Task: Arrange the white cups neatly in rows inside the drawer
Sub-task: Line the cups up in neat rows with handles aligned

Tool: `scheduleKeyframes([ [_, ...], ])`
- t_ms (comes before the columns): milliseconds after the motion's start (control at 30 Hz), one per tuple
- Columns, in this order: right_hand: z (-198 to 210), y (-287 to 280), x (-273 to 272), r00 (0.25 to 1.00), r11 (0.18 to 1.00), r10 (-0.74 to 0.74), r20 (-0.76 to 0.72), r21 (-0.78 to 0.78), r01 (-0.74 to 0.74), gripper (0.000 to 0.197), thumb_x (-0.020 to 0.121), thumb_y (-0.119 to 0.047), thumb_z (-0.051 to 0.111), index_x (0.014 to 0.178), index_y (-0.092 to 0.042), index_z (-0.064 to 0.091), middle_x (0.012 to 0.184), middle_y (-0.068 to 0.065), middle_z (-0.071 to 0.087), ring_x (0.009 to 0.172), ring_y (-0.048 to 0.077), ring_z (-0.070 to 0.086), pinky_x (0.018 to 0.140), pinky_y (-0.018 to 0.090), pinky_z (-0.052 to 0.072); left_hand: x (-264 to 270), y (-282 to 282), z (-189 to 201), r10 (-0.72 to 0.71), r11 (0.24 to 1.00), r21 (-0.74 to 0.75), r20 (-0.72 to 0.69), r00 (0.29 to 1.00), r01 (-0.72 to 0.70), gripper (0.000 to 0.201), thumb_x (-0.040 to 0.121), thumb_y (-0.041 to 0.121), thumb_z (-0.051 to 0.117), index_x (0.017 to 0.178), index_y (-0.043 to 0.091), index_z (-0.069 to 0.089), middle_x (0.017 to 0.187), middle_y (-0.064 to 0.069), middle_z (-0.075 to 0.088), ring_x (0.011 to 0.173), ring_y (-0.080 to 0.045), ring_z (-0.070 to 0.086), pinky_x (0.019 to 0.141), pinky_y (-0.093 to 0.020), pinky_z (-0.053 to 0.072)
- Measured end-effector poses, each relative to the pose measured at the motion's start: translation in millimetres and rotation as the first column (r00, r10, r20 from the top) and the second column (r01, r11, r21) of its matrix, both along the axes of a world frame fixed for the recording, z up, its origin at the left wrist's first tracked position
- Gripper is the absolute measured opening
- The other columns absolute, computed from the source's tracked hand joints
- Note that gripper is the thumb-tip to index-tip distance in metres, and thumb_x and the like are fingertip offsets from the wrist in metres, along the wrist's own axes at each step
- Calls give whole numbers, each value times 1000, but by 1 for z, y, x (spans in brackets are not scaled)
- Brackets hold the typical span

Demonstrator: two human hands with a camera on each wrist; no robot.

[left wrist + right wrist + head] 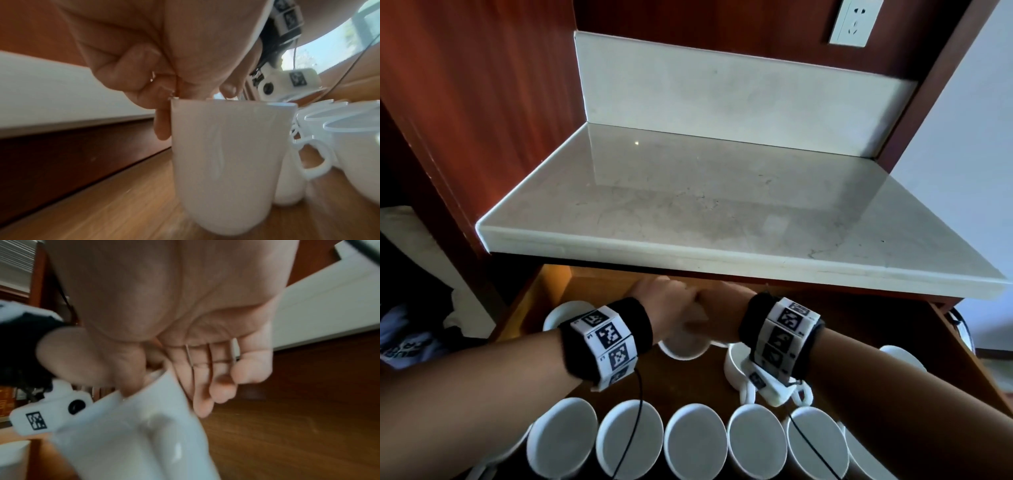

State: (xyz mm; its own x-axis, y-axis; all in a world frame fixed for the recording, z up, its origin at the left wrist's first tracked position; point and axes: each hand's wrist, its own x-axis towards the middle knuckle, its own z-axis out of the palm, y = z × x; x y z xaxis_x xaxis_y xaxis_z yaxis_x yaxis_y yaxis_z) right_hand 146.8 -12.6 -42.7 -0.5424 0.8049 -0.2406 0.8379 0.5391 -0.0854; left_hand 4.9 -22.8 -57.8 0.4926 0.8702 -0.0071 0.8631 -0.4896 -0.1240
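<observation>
A white cup (pixel 683 346) stands upright in the middle of the open wooden drawer (pixel 852 339), and both hands meet over it. My left hand (pixel 671 298) comes from the left and grips the cup (pixel 226 162) at its rim, with curled fingers (pixel 162 126) against the outer wall. My right hand (pixel 719 298) comes from the right and pinches the same cup (pixel 133 434) at the rim, thumb inside and fingers (pixel 205 386) outside. Several white cups (pixel 695 442) stand in a straight row along the drawer's near edge. The fingertips are hidden in the head view.
Loose cups stand at the drawer's far left (pixel 561 315), under my right wrist (pixel 738 366) and at the right (pixel 900 356). A pale stone countertop (pixel 705 212) overhangs the back of the drawer, close above my hands. Bare drawer floor (pixel 287 434) lies to the right.
</observation>
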Motion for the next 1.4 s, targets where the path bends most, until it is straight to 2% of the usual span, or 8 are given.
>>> scheduleKeyframes([
  [167, -8, 9, -1, 959, 956, -283, 0, -83, 282, 25, 89, -19, 47, 99, -3, 64, 98, 15, 67, 90, 29, 65, 61, 25, 42, -11, 5, -2, 193, 977, -134, 230, 954, -165, 29, 101, 42, 35, 88, 19, 48, 84, 0, 61, 74, -21, 60, 61, -31, 43],
  [300, -17, 7, 4, 844, 842, -514, -152, -279, 463, 24, 89, -12, 49, 99, 3, 64, 64, 6, 60, 42, 8, 62, 35, 18, 46, -17, 13, -13, 446, 831, -489, 303, 842, -264, 24, 95, 24, 47, 92, 7, 63, 73, -6, 67, 64, -20, 63, 54, -27, 45],
  [467, -17, 5, -2, 950, 950, -312, 7, -21, 312, 26, 91, -21, 49, 110, -10, 62, 109, 9, 66, 101, 29, 66, 78, 33, 54, -4, 16, -30, 352, 862, -443, 176, 919, -245, 22, 95, 16, 46, 92, 9, 67, 90, -8, 68, 81, -23, 66, 66, -31, 51],
  [633, -32, 10, -8, 965, 970, -239, 108, -12, 241, 27, 92, -19, 53, 114, -9, 63, 116, 14, 65, 108, 32, 63, 83, 33, 53, -9, 17, -39, 339, 857, -465, 185, 923, -221, 31, 99, 31, 44, 79, 14, 62, 91, -11, 69, 79, -23, 62, 68, -30, 46],
  [767, -42, 14, -11, 953, 969, -234, 192, -36, 245, 28, 92, -18, 52, 114, -5, 62, 117, 14, 66, 110, 30, 63, 84, 32, 52, -41, 23, -22, 433, 862, -328, 81, 898, -386, 46, 100, 44, 40, 104, 5, 64, 108, -14, 66, 99, -29, 63, 79, -32, 46],
  [933, -43, 15, -12, 928, 966, -227, 297, -51, 252, 29, 91, -16, 54, 117, -6, 61, 119, 10, 66, 111, 26, 64, 72, 30, 46, -98, 23, -10, 532, 771, -311, -166, 831, -556, 32, 95, 31, 53, 110, 4, 63, 112, -13, 65, 101, -28, 63, 82, -31, 51],
  [1100, -39, 20, -13, 911, 971, -197, 361, -59, 234, 30, 91, -16, 55, 118, -3, 61, 122, 12, 65, 115, 25, 62, 83, 28, 49, -123, 27, -21, 559, 689, -371, -275, 782, -622, 31, 95, 20, 53, 120, 3, 61, 121, -11, 62, 111, -25, 61, 82, -26, 46],
  [1400, -48, 24, -14, 911, 977, -174, 374, -50, 207, 30, 90, -17, 59, 117, -3, 62, 122, 12, 65, 114, 25, 62, 84, 28, 49, -135, 26, -35, 446, 755, -345, -352, 823, -557, 33, 100, 14, 47, 131, 4, 54, 134, -11, 56, 121, -23, 56, 93, -26, 44],
])
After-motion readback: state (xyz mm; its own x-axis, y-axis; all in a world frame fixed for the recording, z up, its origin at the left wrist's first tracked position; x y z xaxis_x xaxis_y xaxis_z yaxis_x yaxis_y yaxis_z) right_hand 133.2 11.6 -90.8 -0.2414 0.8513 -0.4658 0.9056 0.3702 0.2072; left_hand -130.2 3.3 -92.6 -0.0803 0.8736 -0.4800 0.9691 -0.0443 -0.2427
